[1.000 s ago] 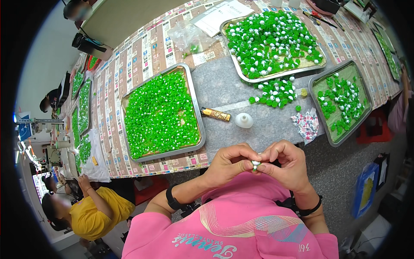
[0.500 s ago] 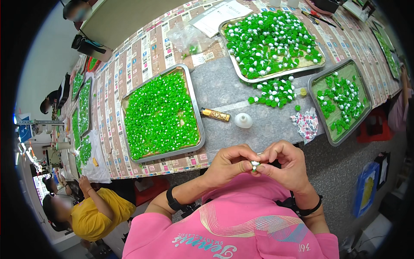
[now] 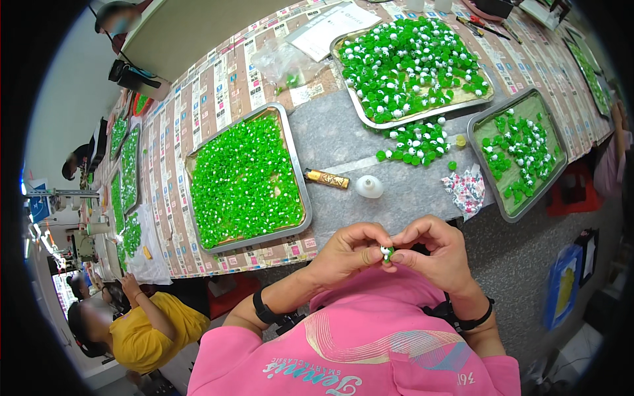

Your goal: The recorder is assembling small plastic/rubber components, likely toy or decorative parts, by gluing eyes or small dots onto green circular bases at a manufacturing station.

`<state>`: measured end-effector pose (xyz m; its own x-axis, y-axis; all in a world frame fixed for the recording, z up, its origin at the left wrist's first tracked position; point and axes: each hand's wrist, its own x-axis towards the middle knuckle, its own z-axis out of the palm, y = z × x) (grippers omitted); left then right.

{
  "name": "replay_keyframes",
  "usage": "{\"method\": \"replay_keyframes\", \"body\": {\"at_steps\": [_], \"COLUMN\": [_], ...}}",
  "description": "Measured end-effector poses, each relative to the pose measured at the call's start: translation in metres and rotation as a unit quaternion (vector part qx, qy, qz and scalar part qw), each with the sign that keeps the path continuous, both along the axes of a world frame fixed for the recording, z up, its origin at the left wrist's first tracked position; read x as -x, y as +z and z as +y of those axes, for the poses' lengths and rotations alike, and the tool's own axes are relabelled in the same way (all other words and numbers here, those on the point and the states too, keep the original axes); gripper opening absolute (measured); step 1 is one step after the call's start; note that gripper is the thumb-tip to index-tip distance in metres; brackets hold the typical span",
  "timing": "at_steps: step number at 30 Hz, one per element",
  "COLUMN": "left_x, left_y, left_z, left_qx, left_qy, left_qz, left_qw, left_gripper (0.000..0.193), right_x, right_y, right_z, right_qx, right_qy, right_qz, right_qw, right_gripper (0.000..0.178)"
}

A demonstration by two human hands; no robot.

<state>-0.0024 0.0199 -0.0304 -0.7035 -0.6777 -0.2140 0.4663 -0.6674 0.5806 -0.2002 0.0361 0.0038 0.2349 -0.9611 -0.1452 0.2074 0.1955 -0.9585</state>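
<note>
Close to my pink shirt, both hands meet around a small green-and-white piece [image 3: 387,254] with black marks on its white part. My left hand [image 3: 350,249] pinches it from the left between thumb and fingers. From the other side, my right hand [image 3: 432,254] is closed, its thumb and fingertips at the piece. Fingers partly hide its lower end. Beyond my hands, a white squeeze bottle [image 3: 369,187] with a nozzle stands on the grey mat [image 3: 330,132]. Loose green-and-white pieces [image 3: 417,144] lie heaped farther back.
A metal tray [image 3: 306,214] of small green pieces sits left. Another tray [image 3: 429,115] of green-and-white pieces lies at the back, a third tray [image 3: 490,173] at right. A gold stick-shaped object [image 3: 327,178] and floral cloth [image 3: 464,191] lie nearby. A person in yellow [image 3: 155,327] sits left.
The piece has turned in my fingers, so its black marks now face up toward me. Both hands remain in nearly the same place.
</note>
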Motion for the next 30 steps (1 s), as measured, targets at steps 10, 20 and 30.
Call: {"method": "replay_keyframes", "body": {"at_steps": [10, 20, 30], "left_x": [0.003, 0.003, 0.007], "left_y": [0.004, 0.016, 0.015], "left_z": [-0.003, -0.008, -0.004], "left_qx": [0.054, 0.269, 0.256], "left_qy": [0.018, 0.068, 0.098], "left_qz": [-0.023, -0.201, -0.198], "left_qw": [0.998, 0.94, 0.941], "left_gripper": [0.011, 0.011, 0.01], "right_x": [0.0, -0.006, -0.009], "right_y": [0.008, 0.01, 0.009], "right_z": [0.0, 0.003, 0.001], "right_qx": [0.157, 0.226, 0.191], "right_qy": [-0.033, -0.076, -0.087], "right_qz": [0.195, 0.258, 0.224], "right_qw": [0.968, 0.936, 0.952], "right_gripper": [0.017, 0.018, 0.015]}}
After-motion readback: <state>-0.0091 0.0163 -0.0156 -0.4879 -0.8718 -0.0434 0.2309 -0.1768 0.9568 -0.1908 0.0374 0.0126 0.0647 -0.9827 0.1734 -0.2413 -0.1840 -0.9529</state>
